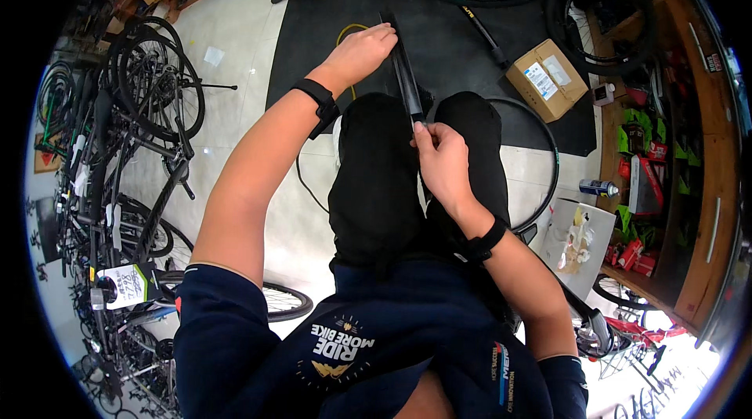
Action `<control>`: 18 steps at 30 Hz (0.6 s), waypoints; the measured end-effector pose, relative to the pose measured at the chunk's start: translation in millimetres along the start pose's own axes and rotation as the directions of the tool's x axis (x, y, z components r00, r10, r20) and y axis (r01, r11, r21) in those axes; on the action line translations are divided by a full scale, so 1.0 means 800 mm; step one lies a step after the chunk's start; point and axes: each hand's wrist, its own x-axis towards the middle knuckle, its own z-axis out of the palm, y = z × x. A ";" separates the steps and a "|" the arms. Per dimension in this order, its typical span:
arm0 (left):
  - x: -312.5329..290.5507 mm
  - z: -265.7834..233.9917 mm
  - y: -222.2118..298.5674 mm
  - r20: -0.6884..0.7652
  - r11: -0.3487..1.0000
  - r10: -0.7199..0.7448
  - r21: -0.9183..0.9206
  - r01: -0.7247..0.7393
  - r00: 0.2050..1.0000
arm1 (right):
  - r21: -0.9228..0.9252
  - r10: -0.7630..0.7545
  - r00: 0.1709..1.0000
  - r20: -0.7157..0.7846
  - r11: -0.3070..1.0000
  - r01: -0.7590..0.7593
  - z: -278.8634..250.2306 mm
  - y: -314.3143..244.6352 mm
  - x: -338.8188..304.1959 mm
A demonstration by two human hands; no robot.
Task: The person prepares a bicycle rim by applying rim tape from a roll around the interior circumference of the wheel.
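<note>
A long, slim black piece [406,78] extends away from me above my knees. It looks like a bicycle part, but I cannot make out its exact kind. My left hand [364,52] is closed at its far end, fingertips pressed against the left edge. Around the near end, my right hand [443,157] pinches with thumb and fingers. The piece's lower tip is partly hidden by that hand. Both knees, in black trousers [380,176], are bent below the piece. A black band sits on each wrist.
A black mat [313,51] covers the floor ahead. On it are a cardboard box [547,80], a bicycle wheel and an orange cable. Bicycles [160,78] crowd the left. Wooden shelves stand right, near a spray can [598,187] and a white box [577,243].
</note>
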 end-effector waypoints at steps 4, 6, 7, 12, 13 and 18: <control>0.002 0.003 0.003 -0.026 1.000 0.004 -0.012 -0.004 1.000 | 0.004 0.003 1.000 0.004 1.000 -0.003 -0.004 0.009 -0.013; 0.003 0.004 0.004 -0.034 1.000 0.010 -0.014 -0.011 0.999 | -0.003 0.009 1.000 0.005 1.000 -0.009 -0.007 0.013 -0.019; 0.005 0.002 0.005 -0.031 1.000 0.016 -0.014 -0.016 0.999 | -0.006 0.010 1.000 0.001 1.000 -0.010 -0.008 0.017 -0.022; 0.004 0.006 0.002 -0.024 1.000 0.022 -0.008 -0.022 0.999 | -0.023 0.084 0.996 0.038 0.996 -0.083 -0.014 0.036 -0.032; 0.003 0.005 0.001 -0.021 1.000 0.019 -0.009 -0.019 1.000 | -0.027 0.118 0.992 0.052 0.993 -0.117 -0.015 0.037 -0.035; 0.002 -0.002 -0.003 0.005 0.999 -0.002 -0.039 0.002 1.000 | -0.013 0.191 0.976 0.109 0.982 -0.191 -0.015 0.060 -0.042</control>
